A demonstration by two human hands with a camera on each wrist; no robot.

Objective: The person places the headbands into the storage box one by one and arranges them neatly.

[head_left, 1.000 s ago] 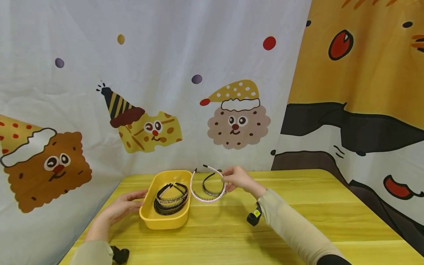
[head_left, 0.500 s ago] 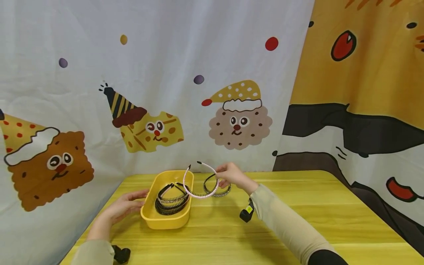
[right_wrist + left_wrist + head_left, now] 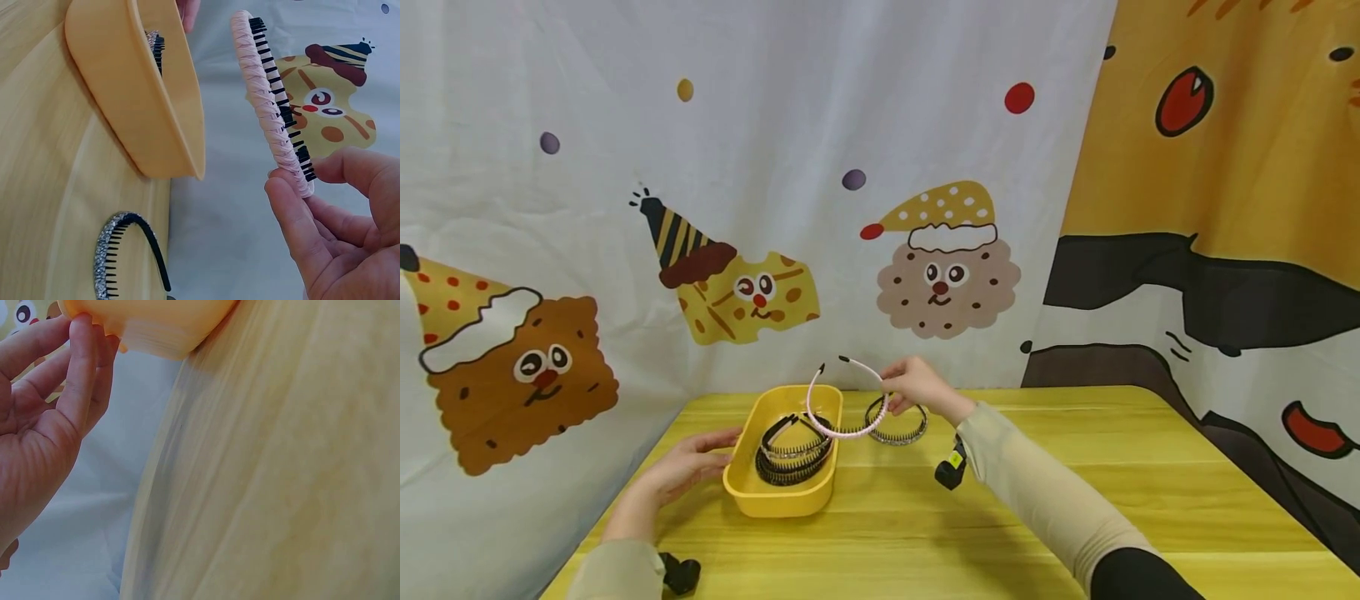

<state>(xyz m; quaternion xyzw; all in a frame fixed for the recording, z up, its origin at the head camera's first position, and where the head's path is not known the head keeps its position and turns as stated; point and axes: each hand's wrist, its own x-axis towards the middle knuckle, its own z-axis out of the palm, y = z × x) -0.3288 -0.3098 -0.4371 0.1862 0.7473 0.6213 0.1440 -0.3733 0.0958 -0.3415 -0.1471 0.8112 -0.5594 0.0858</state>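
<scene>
My right hand (image 3: 921, 385) pinches a pink wrapped headband (image 3: 850, 433) with black comb teeth. It is held above the table at the right side of the yellow bin (image 3: 778, 504), its lower curve overlapping the rim in the head view. In the right wrist view, thumb and fingers grip one side of the pink headband (image 3: 265, 106). My left hand (image 3: 688, 467) has its fingers extended, fingertips at the bin's left rim; the left wrist view shows them touching the bin (image 3: 162, 328). Inside the bin lie several dark headbands (image 3: 790, 471), some with glittery bands.
A black headband with silver glitter (image 3: 898, 437) lies on the wood-grain table (image 3: 1000, 500), right of the bin and below my right hand. Behind the table hangs a printed cloth (image 3: 850, 83) with cartoon figures.
My right hand has carried the pink headband left and slightly up, toward the bin. The glittery headband on the table shows more fully now. The left hand stays at the bin's rim.
</scene>
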